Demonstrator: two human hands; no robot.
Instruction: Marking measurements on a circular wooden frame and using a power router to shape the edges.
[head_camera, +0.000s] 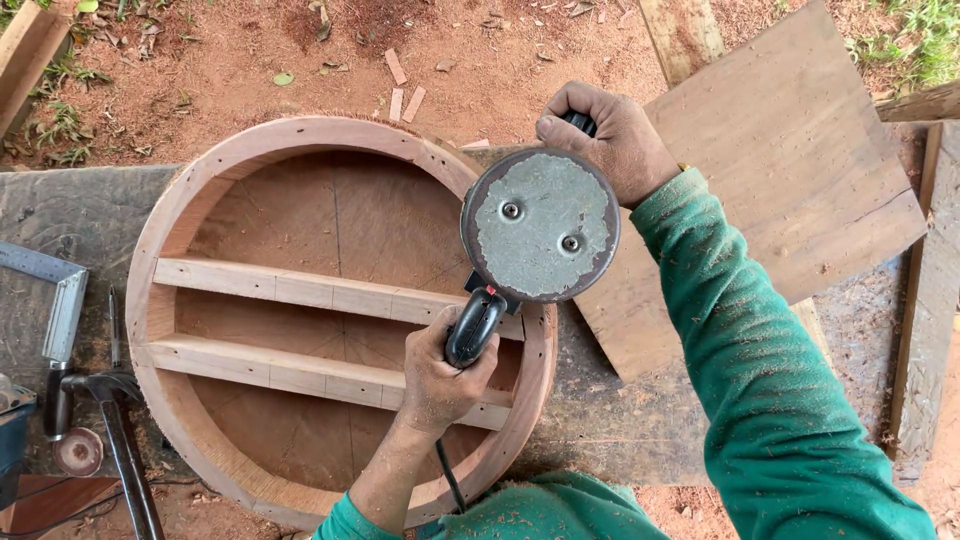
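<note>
- Left hand (437, 375) has its fingers clamped round the angle grinder (535, 235) rear handle; right hand (605, 140) grips the side handle.
- Grinder's held above the round wooden frame (330, 135) rim, disc face up.
- Looks heavy and rigid, so both handles are where to hold it.

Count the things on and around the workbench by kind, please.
Power sander, held by left hand and right hand: 1
Round wooden frame: 1
Flat wooden board: 1
Hammer: 1
Metal square: 1
Total: 5
</note>
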